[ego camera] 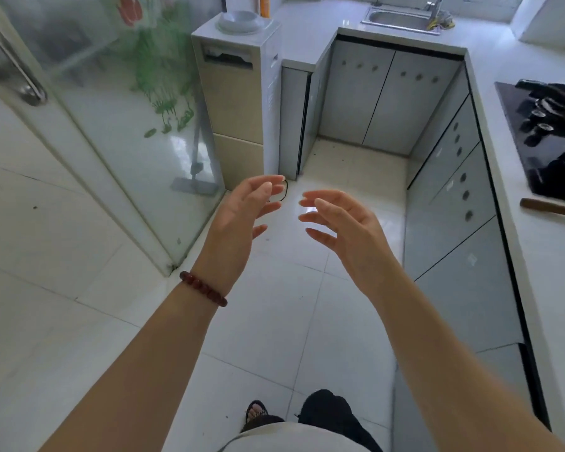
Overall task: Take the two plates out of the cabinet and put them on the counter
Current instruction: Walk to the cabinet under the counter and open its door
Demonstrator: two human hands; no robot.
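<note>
Both my hands are raised in front of me over the tiled floor, palms facing each other, holding nothing. My left hand [242,220], with a red bead bracelet on its wrist, has relaxed, slightly bent fingers. My right hand [343,230] is the same, fingers loosely spread. Grey lower cabinets [454,203] with shut doors run along the right under the white counter [535,256]. More shut cabinet doors [382,96] stand at the far end under the sink. No plates are in view.
A black gas hob [548,135] sits on the right counter with a wooden-handled knife [550,207] beside it. A steel sink [402,19] is at the far end. A water dispenser [235,93] stands ahead left, next to a glass sliding door [95,109].
</note>
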